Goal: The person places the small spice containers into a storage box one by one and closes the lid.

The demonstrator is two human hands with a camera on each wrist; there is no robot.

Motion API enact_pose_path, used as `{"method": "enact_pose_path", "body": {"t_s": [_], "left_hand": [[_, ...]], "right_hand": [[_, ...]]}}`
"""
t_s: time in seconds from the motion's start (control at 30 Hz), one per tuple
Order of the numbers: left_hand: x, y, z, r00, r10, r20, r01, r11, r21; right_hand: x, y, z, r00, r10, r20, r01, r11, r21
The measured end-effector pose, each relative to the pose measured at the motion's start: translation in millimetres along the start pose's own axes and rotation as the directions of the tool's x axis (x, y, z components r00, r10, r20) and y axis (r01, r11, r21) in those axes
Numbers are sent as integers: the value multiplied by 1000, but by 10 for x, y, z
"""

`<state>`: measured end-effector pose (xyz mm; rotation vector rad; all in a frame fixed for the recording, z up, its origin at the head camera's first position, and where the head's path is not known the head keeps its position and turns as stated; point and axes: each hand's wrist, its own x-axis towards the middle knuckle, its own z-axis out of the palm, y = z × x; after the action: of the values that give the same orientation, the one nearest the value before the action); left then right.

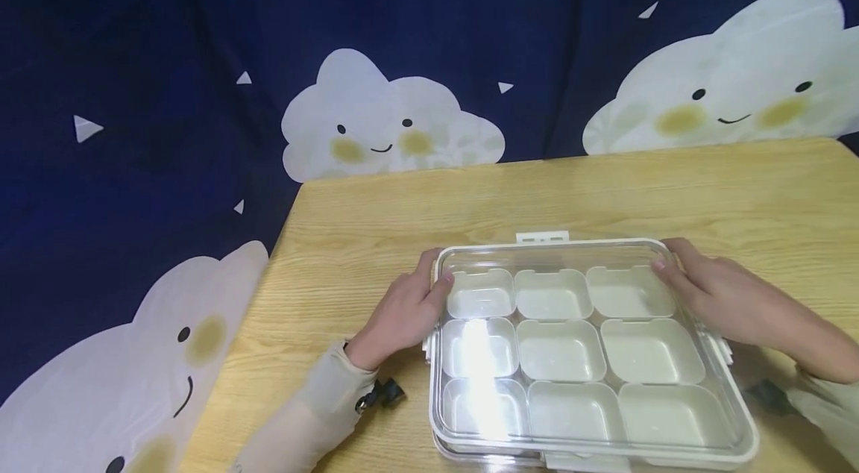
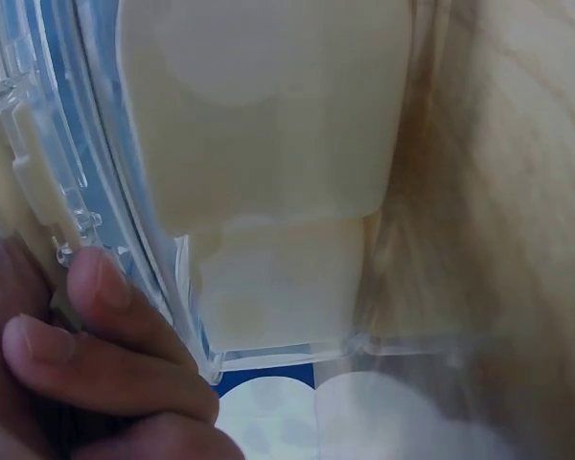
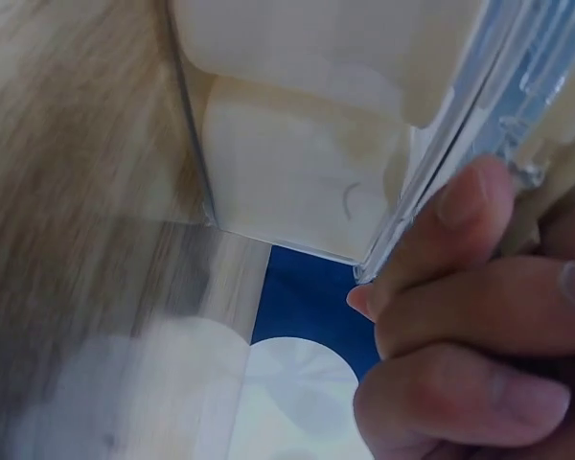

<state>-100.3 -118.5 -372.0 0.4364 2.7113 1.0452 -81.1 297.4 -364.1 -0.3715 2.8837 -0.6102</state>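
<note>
A clear storage box with a white-rimmed lid (image 1: 671, 452) is between the two hands. Through the clear top show several cream inner bins (image 1: 562, 354), in rows, with nothing visible inside them. My left hand (image 1: 403, 312) grips the box's left side, thumb over the lid's rim. On the opposite side, my right hand (image 1: 728, 301) holds the far right corner area, its thumb also on top. Both wrist views show curled fingers (image 2: 115, 369) beside the clear wall, close to the side latches (image 2: 43, 182). In the right wrist view, fingers (image 3: 470, 321) bend near the box's edge.
Beneath the box is a wooden table (image 1: 349, 249), whose left edge runs down toward me. A dark blue curtain (image 1: 537, 10) with smiling clouds (image 1: 376, 115) hangs behind and to the left. White latches stick out from the box at the back (image 1: 542, 237) and front (image 1: 585, 462).
</note>
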Motion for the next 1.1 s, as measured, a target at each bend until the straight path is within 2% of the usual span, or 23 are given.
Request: {"method": "enact_pose_path", "body": {"t_s": [0.47,0.97,1.1], "left_hand": [[-3,-10,14,1000,-4,1,4,1000,27],[-37,-3,0,998,7,70,-14,995,103],[-50,-3,-4,996,13,90,-23,993,112]], "right_hand": [[-23,-11,29,1000,14,10,-14,1000,12],[-45,-20,45,1000,13,16,-13,1000,-12],[-68,-35,38,998,36,49,-37,999,2]]}}
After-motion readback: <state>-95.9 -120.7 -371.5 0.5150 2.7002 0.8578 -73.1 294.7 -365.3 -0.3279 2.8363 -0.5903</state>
